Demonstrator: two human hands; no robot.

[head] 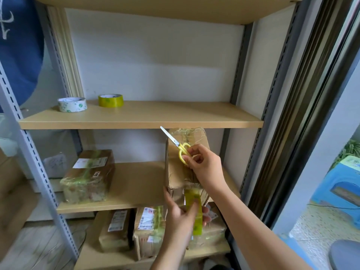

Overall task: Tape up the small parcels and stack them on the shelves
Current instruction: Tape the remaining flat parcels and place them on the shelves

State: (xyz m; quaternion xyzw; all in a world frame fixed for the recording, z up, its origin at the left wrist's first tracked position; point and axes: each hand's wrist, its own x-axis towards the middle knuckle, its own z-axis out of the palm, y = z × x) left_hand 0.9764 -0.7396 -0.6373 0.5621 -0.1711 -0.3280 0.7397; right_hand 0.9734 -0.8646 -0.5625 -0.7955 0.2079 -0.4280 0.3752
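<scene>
A brown cardboard parcel [178, 172] wrapped in clear tape stands on end at the right of the middle shelf [134, 184]. My right hand [204, 164] rests against its front face and grips yellow-handled scissors [180, 147], blades shut and pointing up-left. My left hand [183, 215] is under the parcel's lower end and pinches a loose strip of yellow-green tape [195, 211] that hangs down from it. Two tape rolls lie on the upper shelf [155, 116]: a white printed tape roll [72, 104] and a yellow-green tape roll [110, 100].
A taped parcel [88, 176] lies at the left of the middle shelf. Several labelled parcels [150, 228] are packed on the bottom shelf. Grey slotted uprights [29, 145] frame the rack. A door frame and a blue plastic stool [339, 190] are at the right.
</scene>
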